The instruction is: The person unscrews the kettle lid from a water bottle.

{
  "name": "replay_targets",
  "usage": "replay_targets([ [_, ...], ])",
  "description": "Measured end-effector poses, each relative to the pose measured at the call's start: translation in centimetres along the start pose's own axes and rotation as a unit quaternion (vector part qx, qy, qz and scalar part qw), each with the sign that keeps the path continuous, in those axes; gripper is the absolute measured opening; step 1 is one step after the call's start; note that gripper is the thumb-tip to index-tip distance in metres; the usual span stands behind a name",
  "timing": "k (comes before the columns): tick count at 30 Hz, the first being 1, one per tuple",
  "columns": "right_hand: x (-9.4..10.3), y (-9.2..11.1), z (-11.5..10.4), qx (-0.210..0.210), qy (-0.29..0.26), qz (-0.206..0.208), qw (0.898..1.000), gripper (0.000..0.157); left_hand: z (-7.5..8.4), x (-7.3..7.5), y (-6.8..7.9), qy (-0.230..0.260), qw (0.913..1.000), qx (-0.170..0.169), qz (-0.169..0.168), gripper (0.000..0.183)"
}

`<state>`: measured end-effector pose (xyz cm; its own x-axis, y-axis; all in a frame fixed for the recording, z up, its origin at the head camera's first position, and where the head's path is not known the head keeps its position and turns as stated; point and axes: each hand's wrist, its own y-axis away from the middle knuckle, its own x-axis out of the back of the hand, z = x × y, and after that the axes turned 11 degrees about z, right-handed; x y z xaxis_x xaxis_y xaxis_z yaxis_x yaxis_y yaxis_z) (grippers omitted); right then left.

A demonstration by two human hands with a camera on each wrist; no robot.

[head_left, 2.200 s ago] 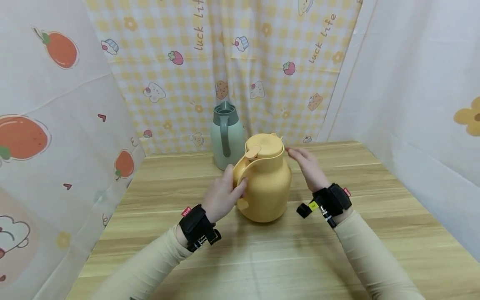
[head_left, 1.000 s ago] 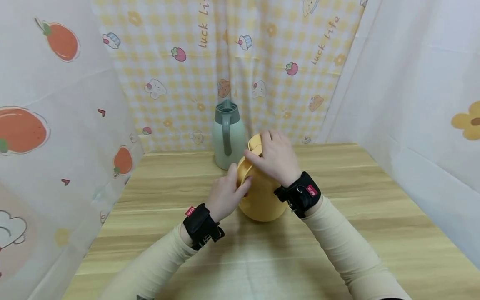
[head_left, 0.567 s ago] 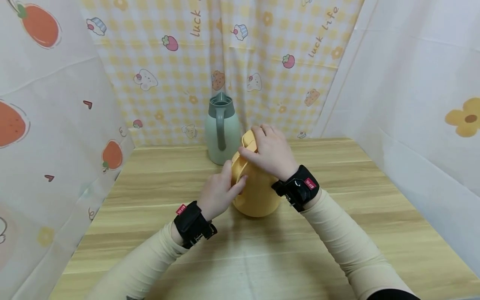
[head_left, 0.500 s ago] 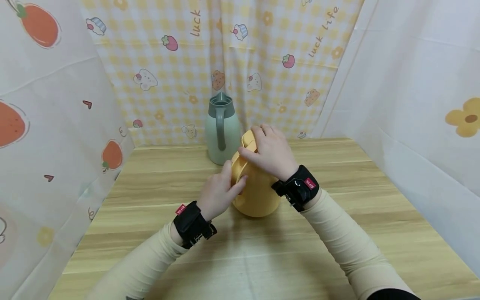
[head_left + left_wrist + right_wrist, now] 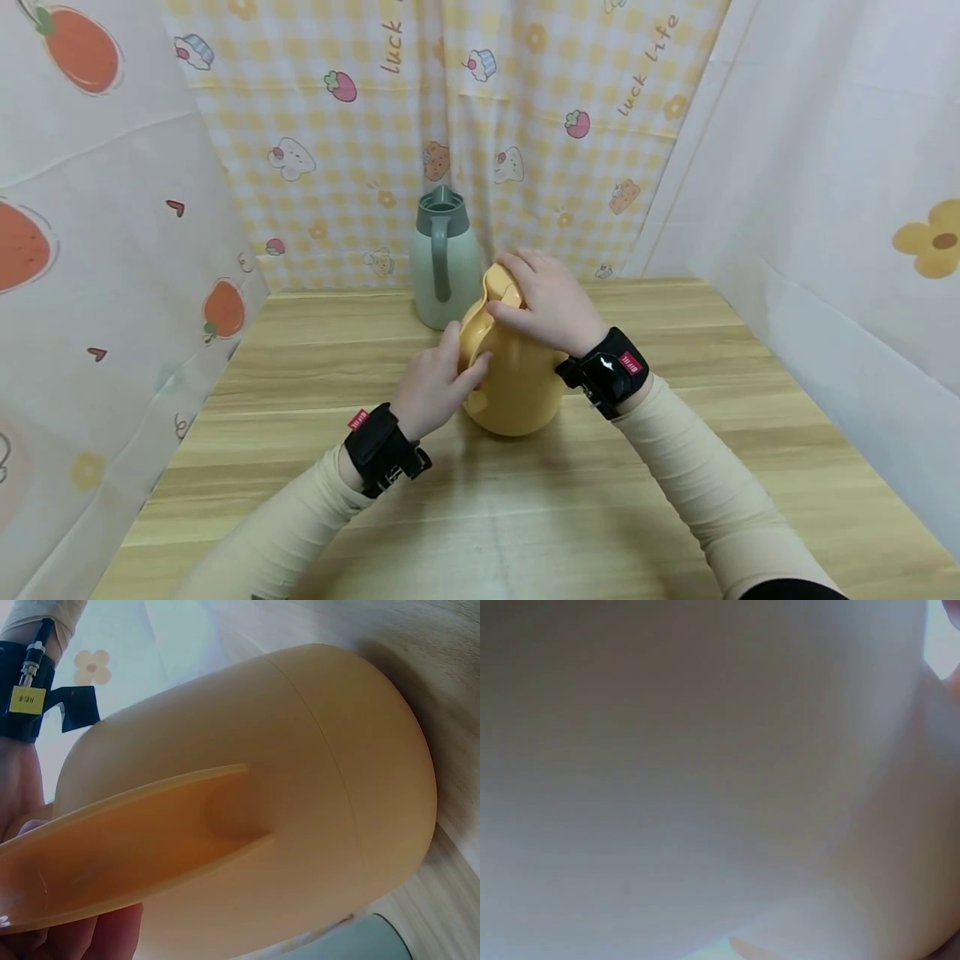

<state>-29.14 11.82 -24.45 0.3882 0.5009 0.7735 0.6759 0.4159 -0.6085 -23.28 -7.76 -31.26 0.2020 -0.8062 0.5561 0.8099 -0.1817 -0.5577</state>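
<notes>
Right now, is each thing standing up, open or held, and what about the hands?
Yellow jug: upright on the table.
Yellow lid: on the yellow jug, partly covered; can't tell if tight.
Green jug: upright, not touched; can't tell if open.
Left hand: grips the yellow handle.
Right hand: holds the lid from above.

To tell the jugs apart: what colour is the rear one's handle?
The handle is grey-green, clearest in the head view.

The near jug (image 5: 525, 387) is standing on the table (image 5: 690, 358), its handle (image 5: 474, 333) lying in the left hand (image 5: 431, 390) and its lid (image 5: 499, 285) under the right hand (image 5: 553, 307). Beyond both hands the far jug (image 5: 463, 271) is standing before the curtain (image 5: 352, 192).
</notes>
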Motion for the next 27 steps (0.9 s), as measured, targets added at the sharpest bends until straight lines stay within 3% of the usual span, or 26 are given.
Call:
replay_targets([
  [13, -0.15, 0.26, 0.58, 0.015, -0.01, 0.02, 1.0, 0.065, -0.21, -0.3, 0.15, 0.011, 0.9999, 0.003, 0.009, 0.023],
  [27, -0.09, 0.36, 0.54, 0.011, -0.014, 0.016, 1.0, 0.066, -0.71, -0.55, 0.16, 0.012, 0.9994, -0.022, 0.025, 0.023],
])
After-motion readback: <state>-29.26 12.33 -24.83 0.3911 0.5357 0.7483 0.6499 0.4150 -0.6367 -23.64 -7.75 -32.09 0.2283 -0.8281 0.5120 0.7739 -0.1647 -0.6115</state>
